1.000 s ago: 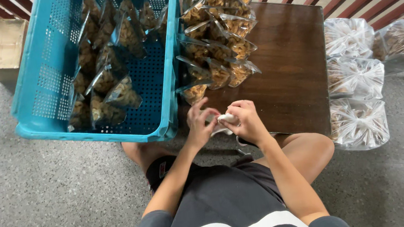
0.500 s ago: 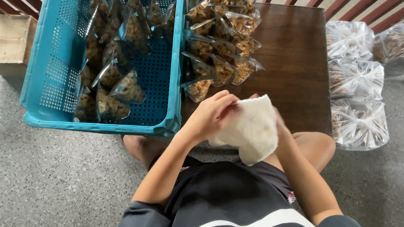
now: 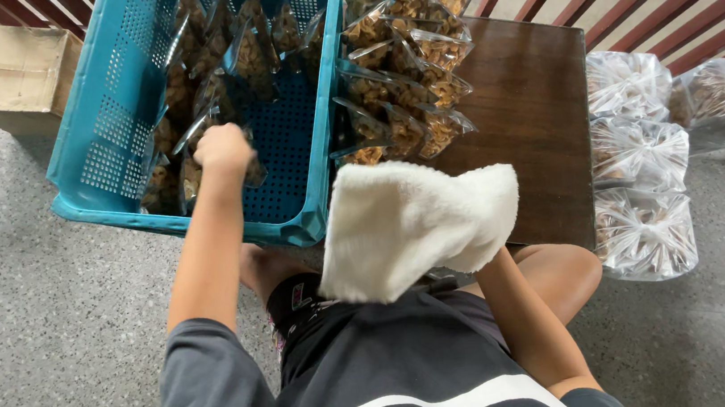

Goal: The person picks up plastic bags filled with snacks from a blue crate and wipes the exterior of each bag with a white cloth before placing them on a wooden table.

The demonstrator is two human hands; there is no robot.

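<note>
Left hand now in crate

dark wooden table carries blue crate; clear snack packets piled beside it

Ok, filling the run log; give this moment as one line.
left hand: in blue crate, on snack packets | right hand: under white cloth
</note>
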